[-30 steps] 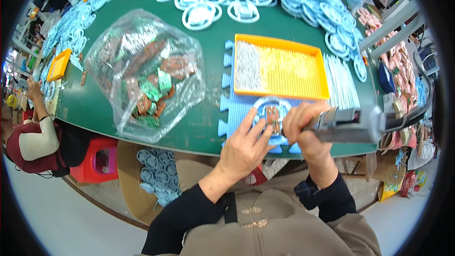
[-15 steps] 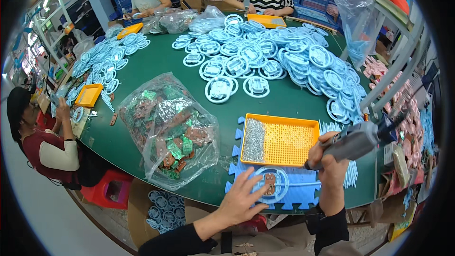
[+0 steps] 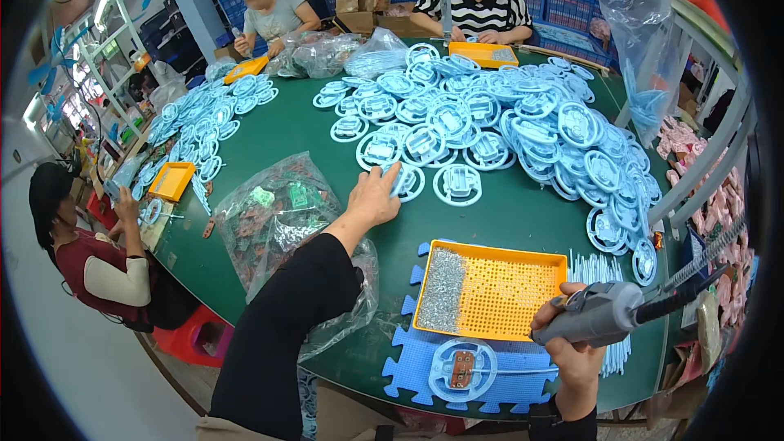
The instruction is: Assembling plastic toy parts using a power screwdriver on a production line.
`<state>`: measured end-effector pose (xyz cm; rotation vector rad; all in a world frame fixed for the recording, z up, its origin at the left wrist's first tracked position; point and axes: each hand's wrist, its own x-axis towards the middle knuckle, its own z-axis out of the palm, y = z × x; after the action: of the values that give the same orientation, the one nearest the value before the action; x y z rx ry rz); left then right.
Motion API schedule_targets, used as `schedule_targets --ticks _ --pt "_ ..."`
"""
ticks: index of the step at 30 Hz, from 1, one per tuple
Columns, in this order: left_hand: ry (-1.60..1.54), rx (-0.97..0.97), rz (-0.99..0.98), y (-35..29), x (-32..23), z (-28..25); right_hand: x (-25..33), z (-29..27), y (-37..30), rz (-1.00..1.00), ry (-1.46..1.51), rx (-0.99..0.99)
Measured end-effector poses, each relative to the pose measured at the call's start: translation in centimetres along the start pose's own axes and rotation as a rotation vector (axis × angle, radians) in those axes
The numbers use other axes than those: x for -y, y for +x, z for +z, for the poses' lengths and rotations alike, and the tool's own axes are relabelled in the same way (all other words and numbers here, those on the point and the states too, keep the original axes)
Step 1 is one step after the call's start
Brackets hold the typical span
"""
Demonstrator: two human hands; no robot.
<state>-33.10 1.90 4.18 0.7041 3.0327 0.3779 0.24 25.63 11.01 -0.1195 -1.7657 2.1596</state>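
My left hand (image 3: pixel 373 200) reaches out to the near edge of a big pile of light-blue plastic wheels (image 3: pixel 447 120). Its fingers close on the rim of one light-blue wheel (image 3: pixel 412 185), and the thumb is hidden. In my right hand (image 3: pixel 576 363) is a grey electric screwdriver (image 3: pixel 592 316), held over the right end of a yellow tray (image 3: pixel 514 286) with small metal screws (image 3: pixel 441 290) along its left side. Below the tray, another light-blue wheel (image 3: pixel 487 351) lies on a blue foam mat (image 3: pixel 408 363). A brown circuit board (image 3: pixel 462 370) sits in its middle, and a thin stick runs rightward from it.
A clear plastic bag (image 3: pixel 286 196) of brown and green boards lies under my left forearm. White-blue sticks (image 3: pixel 612 351) are bundled right of the tray. Three co-workers sit around the green table (image 3: pixel 286 122). A metal frame (image 3: pixel 710 155) stands at the right.
My left hand has left the wheel on the mat and reached forward to a wheel at the pile's edge. The screwdriver stays in my right hand. The whole view has shifted.
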Motion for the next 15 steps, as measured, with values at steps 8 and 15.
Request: schedule_targets --ticks 8,15 --pt "-0.630 -0.203 0.455 -14.7 -4.3 -6.2 -0.9 0.7 0.1 -0.032 0.026 0.001" --pt "-0.652 0.178 0.493 -30.2 0.6 -2.9 -1.1 2.0 0.5 -0.069 -0.066 0.042"
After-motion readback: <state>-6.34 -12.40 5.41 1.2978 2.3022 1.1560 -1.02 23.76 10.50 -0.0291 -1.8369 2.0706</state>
